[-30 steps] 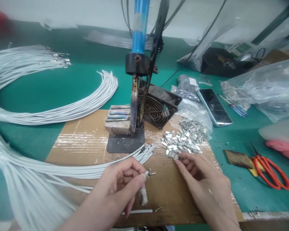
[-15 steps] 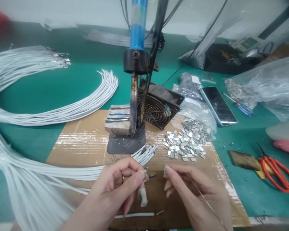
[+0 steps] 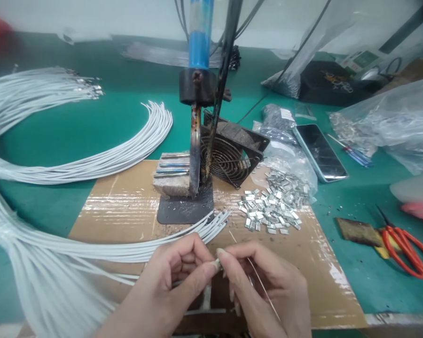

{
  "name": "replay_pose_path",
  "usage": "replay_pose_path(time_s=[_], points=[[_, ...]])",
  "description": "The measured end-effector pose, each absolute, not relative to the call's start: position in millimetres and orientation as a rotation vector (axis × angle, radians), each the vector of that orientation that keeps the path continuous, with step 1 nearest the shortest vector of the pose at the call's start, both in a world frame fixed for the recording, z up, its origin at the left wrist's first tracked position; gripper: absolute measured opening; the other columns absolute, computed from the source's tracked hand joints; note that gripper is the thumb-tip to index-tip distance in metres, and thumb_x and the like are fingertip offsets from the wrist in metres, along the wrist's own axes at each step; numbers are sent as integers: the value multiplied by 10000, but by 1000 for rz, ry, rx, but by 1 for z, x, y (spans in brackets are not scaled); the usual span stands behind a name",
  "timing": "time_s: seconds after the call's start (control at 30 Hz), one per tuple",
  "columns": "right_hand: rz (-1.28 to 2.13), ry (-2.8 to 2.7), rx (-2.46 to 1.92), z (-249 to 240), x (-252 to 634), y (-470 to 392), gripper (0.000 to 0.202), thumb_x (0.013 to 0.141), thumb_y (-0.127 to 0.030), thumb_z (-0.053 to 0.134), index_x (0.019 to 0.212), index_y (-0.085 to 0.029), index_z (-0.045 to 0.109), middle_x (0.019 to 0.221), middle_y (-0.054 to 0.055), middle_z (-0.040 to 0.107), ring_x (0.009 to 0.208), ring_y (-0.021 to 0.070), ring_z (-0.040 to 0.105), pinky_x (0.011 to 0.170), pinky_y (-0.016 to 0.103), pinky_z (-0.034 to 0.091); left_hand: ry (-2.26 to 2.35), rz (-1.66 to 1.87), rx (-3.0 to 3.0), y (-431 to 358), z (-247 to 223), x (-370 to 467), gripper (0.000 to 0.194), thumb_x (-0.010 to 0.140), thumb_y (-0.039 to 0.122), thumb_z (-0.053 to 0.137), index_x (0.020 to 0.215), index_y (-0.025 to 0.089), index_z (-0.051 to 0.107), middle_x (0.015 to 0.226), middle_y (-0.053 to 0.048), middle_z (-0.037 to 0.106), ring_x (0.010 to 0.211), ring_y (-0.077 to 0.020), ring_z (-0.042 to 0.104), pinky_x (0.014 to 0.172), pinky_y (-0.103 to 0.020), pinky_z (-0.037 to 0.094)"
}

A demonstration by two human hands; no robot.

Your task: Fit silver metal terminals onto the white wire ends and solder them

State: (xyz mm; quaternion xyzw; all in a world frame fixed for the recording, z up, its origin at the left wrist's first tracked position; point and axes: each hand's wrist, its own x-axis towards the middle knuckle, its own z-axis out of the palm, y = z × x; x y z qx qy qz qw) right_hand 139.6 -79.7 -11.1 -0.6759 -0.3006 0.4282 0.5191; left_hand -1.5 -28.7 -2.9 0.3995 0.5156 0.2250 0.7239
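Clock: read from where the fingertips meet, 12 = far side.
Left hand [image 3: 167,281]: thumb and index pinched tight on a small pale piece [image 3: 217,264]; remaining fingers curled under.
Right hand [image 3: 275,279]: thumb and index closed on same spot, fingertips up against the left's; other fingers bent below.
Small pale piece: at clock centre, above cardboard [image 3: 324,281]; mostly covered by fingertips, so exact type and its own axis can't be told.
Thin wire [image 3: 257,276]: lies along right hand, nearly straight, long axis 11 to 5 o'clock; free tip points to 11, clear of the metal connectors; which fingers grip it, can't tell.
Loose white cable [image 3: 211,311]: at 6–7, below the hands, long axis about 9 to 3, partly hidden.
Near cable bundle [image 3: 127,251]: comes in from 9, ends fanned at 12, just past fingertips.
Far cable bundle [image 3: 102,172]: curves, ends at 11.
Metal connectors [image 3: 264,213]: loose heap at 1–2, on cardboard.
Soldering iron [image 3: 199,51]: blue handle upright at 12, bit down at 11–12.
Fan [image 3: 229,159]: at 12, tilted, beside the iron.
Phone [image 3: 320,152]: 1–2, beyond heap.
Red-handled scissors [image 3: 396,239]: at 3, on green mat [image 3: 356,197].
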Motion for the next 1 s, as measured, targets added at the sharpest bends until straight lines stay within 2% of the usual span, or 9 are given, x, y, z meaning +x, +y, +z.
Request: replay_pose_path(time_s=[0.1, 0.23, 0.43, 0.5, 0.63, 0.73, 0.9, 1.0], points=[[985, -660, -1568, -19, 144, -76, 315, 901, -451, 881, 695, -233, 785, 511, -56, 511, 474, 87, 438, 438, 176, 355, 1177, 569, 923, -28, -1, 4, 455, 820, 567, 936, 712, 234, 645, 608, 67, 561, 590, -126, 400, 586, -247, 353], [1003, -562, -1466, -30, 159, -72, 262, 931, -463, 904, 807, -237, 862, 574, -22, 651, 463, 80, 551, 440, 141, 446, 1221, 620, 937, -27, -1, 4, 376, 820, 465, 928, 699, 234, 656, 605, 59, 611, 595, -130, 481, 595, -243, 394], [1275, -519, -1493, -17, 151, -77, 220, 812, -478, 966, 904, -278, 963, 501, -53, 503, 453, 57, 456, 448, 141, 430, 1199, 652, 891, -25, -3, 1, 375, 838, 466, 932, 714, 230, 669, 612, 61, 667, 598, -122, 554, 591, -230, 412], [1266, -556, -1492, -11, 147, -77, 183, 820, -472, 944, 872, -298, 965, 531, -46, 517, 459, 49, 446, 437, 137, 382, 1198, 660, 877, -25, -2, 1, 375, 833, 459, 942, 712, 228, 672, 608, 62, 673, 592, -118, 564, 588, -226, 415], [1182, -658, -1483, -8, 147, -74, 76, 831, -364, 900, 804, -322, 957, 566, -46, 520, 458, 47, 451, 421, 144, 314, 1211, 661, 875, -26, 0, 2, 364, 825, 443, 944, 707, 224, 679, 603, 59, 675, 587, -113, 563, 580, -216, 408], [1121, -718, -1508, -10, 150, -72, 100, 833, -325, 868, 782, -333, 953, 574, -40, 565, 466, 57, 466, 424, 160, 323, 1222, 651, 891, -27, -1, 2, 354, 823, 430, 934, 707, 224, 672, 600, 62, 660, 584, -111, 546, 577, -210, 402], [1053, -745, -1511, -10, 151, -72, 106, 768, -297, 864, 687, -323, 928, 575, -20, 646, 530, 92, 557, 513, 177, 440, 1178, 630, 942, -27, -6, 1, 357, 848, 423, 918, 715, 225, 652, 605, 71, 605, 566, -104, 474, 542, -195, 375], [1110, -695, -1483, -6, 151, -71, 82, 732, -285, 880, 663, -292, 922, 564, -14, 623, 501, 81, 499, 427, 154, 356, 1177, 626, 963, -29, -10, -2, 359, 878, 442, 906, 732, 223, 662, 617, 69, 595, 574, -106, 468, 542, -188, 384]])
